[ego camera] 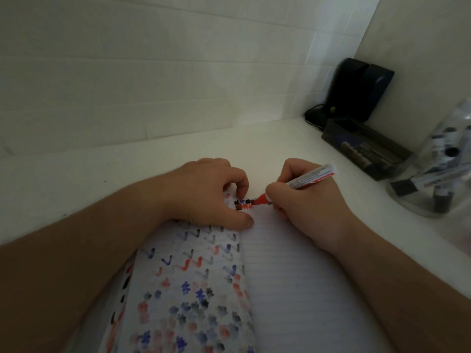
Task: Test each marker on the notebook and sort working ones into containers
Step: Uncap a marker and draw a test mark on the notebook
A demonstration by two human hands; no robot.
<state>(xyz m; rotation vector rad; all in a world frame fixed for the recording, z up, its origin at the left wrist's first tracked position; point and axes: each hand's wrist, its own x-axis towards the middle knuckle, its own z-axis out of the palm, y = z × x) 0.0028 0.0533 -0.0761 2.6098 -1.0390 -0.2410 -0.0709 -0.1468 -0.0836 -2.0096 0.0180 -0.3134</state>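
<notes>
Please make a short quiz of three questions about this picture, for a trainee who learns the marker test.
1. True or false: the right hand holds a red marker with its tip at the notebook.
2. What does the left hand do? A) lifts a container B) rests on the notebook's left page C) holds a cap
3. Fill in: a clear container at the right edge holds several ____.

Key: 1 true; 2 B; 3 markers

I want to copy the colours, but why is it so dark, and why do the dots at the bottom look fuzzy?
Head view: dim, grey light; the notebook marks blur towards the bottom edge; the wide lens bends the table edge; the clear container is smeared at the right.
</notes>
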